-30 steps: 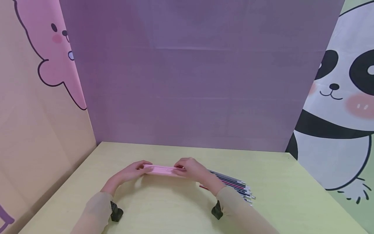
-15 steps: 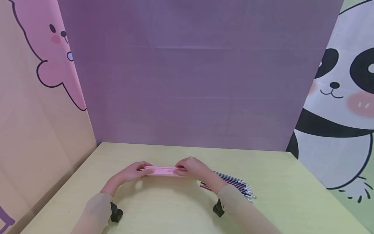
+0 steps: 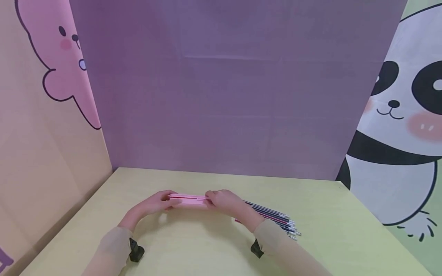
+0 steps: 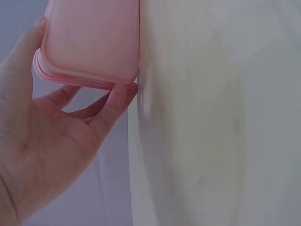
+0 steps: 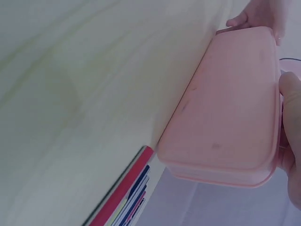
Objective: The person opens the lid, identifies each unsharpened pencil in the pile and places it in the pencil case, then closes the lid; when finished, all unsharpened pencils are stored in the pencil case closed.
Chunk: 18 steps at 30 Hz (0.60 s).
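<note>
A pink pencil case (image 3: 190, 201), long with rounded corners, stands on the table between both hands. My left hand (image 3: 159, 201) holds its left end, the thumb on the near side and the fingers round the end, as the left wrist view shows. At the right end, my right hand (image 3: 226, 201) grips the upper edge with thumb and fingers; its fingertips are partly hidden. A thin red line runs along the case's top in the head view; what it belongs to is unclear. In the right wrist view, the case's smooth broad face (image 5: 225, 99) is toward the camera.
Several dark blue and red pencils (image 3: 276, 218) lie in a loose bundle right of the case, partly behind the right forearm. A purple backdrop (image 3: 224, 96) rises at the table's far edge. Printed panels flank the table (image 3: 197, 245).
A thin red line now shows along the top of the pencil case. My right hand has lowered slightly over the case's upper edge. The left hand keeps its hold; the pencils stay put.
</note>
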{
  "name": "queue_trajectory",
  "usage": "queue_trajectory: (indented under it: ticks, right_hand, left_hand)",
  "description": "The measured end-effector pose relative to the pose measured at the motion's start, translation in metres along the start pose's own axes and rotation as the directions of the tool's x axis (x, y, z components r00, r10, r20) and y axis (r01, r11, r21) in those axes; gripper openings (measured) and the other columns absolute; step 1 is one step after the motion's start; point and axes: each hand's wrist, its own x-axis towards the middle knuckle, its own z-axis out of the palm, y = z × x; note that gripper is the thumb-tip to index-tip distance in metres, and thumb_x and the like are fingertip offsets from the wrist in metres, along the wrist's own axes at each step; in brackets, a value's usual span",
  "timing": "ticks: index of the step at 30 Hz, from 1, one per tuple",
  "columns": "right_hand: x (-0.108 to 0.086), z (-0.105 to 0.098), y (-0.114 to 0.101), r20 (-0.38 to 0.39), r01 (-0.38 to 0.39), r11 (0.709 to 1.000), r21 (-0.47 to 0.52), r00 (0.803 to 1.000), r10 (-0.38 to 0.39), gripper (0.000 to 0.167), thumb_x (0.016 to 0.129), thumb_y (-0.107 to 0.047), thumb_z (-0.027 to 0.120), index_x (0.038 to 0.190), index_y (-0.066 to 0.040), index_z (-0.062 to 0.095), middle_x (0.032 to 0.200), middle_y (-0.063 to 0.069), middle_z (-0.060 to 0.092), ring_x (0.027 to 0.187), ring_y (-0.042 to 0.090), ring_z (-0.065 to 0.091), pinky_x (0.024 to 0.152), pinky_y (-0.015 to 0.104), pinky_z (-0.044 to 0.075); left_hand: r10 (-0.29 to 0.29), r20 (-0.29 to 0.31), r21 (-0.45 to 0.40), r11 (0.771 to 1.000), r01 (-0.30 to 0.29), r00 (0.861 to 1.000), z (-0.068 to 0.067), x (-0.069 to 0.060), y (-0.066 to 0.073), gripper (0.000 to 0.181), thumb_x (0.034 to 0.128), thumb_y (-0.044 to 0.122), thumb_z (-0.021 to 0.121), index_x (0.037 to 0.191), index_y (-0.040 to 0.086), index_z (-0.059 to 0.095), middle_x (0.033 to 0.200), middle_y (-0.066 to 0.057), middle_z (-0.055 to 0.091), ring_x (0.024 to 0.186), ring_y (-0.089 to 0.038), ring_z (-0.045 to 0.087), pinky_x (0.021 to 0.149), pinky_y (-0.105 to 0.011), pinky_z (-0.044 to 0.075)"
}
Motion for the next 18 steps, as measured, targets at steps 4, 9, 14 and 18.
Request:
queue_trajectory:
  ticks: [4, 9, 14, 18]
  right_hand:
    - [0.0, 0.0, 0.0, -0.008, -0.026, 0.998, 0.056, 1.0, 0.027, 0.013, 0.091, -0.019, 0.061, 0.091, -0.006, 0.061, 0.071, -0.001, 0.061, 0.057, 0.007, 0.052, 0.06, 0.017, 0.05]
    - [-0.005, 0.003, 0.003, 0.006, -0.095, 0.971, 0.221, 0.995, 0.096, 0.021, 0.092, -0.022, 0.061, 0.102, -0.005, 0.068, 0.093, 0.004, 0.071, 0.082, 0.014, 0.067, 0.078, 0.025, 0.056]
    - [-0.01, 0.008, 0.01, -0.036, -0.106, 0.946, 0.306, 0.992, 0.123, 0.025, 0.089, -0.025, 0.065, 0.104, -0.006, 0.069, 0.096, 0.002, 0.071, 0.086, 0.012, 0.066, 0.079, 0.022, 0.055]
    - [-0.012, 0.009, 0.012, -0.13, -0.055, 0.959, 0.278, 0.987, 0.094, 0.025, 0.084, -0.026, 0.07, 0.1, -0.007, 0.071, 0.092, 0.001, 0.071, 0.079, 0.009, 0.065, 0.076, 0.019, 0.055]
  left_hand:
    - [0.0, -0.003, 0.006, 1.0, 0.0, 1.0, -0.001, 0.0, -0.002, 0.047, 0.0892, 0.045, 0.06, 0.121, 0.01, 0.056, 0.096, -0.004, 0.061, 0.085, -0.015, 0.055, 0.076, -0.028, 0.045]
    - [-0.003, 0.02, 0.006, 1.0, 0.003, 1.0, -0.001, -0.005, -0.001, 0.05, 0.0889, 0.043, 0.06, 0.123, 0.008, 0.055, 0.102, -0.005, 0.061, 0.088, -0.014, 0.056, 0.08, -0.029, 0.049]
    - [0.012, 0.041, 0.018, 1.0, -0.013, 0.999, -0.002, -0.006, 0.002, 0.052, 0.0886, 0.04, 0.062, 0.127, 0.006, 0.053, 0.11, -0.008, 0.061, 0.095, -0.015, 0.057, 0.084, -0.031, 0.051]
    - [-0.006, 0.036, 0.043, 0.999, 0.004, 0.999, -0.002, -0.006, 0.005, 0.059, 0.086, 0.042, 0.065, 0.131, 0.006, 0.05, 0.118, -0.011, 0.06, 0.101, -0.018, 0.058, 0.089, -0.036, 0.05]
